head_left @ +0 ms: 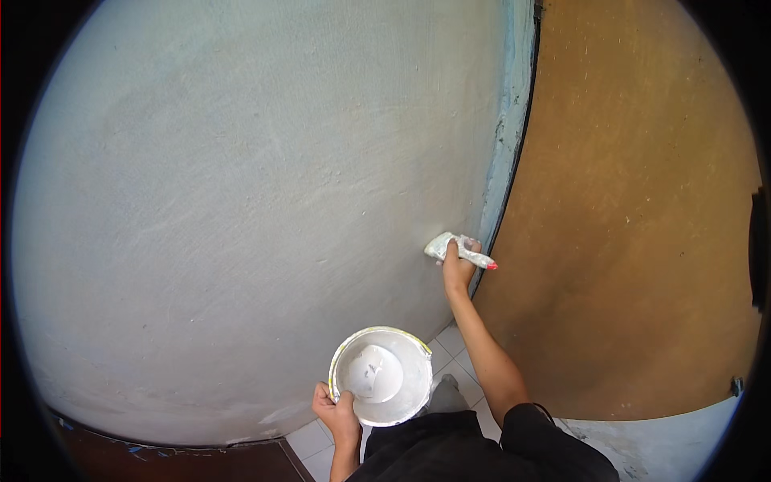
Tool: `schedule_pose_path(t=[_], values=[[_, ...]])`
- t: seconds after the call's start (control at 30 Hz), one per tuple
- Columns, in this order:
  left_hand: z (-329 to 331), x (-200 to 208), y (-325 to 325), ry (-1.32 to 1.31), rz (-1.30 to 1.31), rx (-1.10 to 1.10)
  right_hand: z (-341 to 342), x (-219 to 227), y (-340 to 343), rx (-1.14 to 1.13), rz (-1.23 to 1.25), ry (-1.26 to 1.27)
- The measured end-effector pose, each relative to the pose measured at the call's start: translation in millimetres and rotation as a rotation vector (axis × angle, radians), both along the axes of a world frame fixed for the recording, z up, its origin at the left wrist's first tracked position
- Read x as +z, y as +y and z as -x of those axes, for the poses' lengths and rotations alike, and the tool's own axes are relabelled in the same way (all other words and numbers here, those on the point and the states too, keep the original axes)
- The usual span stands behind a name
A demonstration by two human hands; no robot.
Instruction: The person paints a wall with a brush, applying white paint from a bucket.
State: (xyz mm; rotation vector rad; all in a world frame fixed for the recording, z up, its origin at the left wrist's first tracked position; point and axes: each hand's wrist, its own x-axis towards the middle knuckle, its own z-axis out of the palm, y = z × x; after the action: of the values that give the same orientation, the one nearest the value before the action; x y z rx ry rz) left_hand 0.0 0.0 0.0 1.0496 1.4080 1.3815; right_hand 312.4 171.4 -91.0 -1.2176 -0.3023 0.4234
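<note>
My right hand (461, 255) is closed around a paintbrush (482, 259) whose white handle is smeared with paint and ends in a red tip. Its bristles point left and lie at the pale wall (281, 185), close to the wall's right-hand edge; whether they press on it I cannot tell. Lower down, my left hand (339, 414) grips the rim of a white bucket (414, 381), with the thumb over the inside and the fingers outside. White paint (376, 373) covers part of the bucket's bottom.
A light blue strip (499, 153) with a dark edge borders the wall on the right. Beyond it stands a brown panel (626, 217) with a dark fitting (757, 249) at its far side. White floor tiles (309, 440) show below, beside a dark brown surface (185, 464) at lower left.
</note>
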Motion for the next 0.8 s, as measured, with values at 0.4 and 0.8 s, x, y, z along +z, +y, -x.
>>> schedule_pose_path(t=[0.4,0.8], values=[[-5.7,9.6,-4.0,-0.015,-0.013,0.047,-21.2,299.5,33.7,0.019,-0.487,-0.333],[-7.4,-1.5,-8.3,0.023,-0.015,0.067,21.8,17.6,-34.1,0.073,0.071,0.117]])
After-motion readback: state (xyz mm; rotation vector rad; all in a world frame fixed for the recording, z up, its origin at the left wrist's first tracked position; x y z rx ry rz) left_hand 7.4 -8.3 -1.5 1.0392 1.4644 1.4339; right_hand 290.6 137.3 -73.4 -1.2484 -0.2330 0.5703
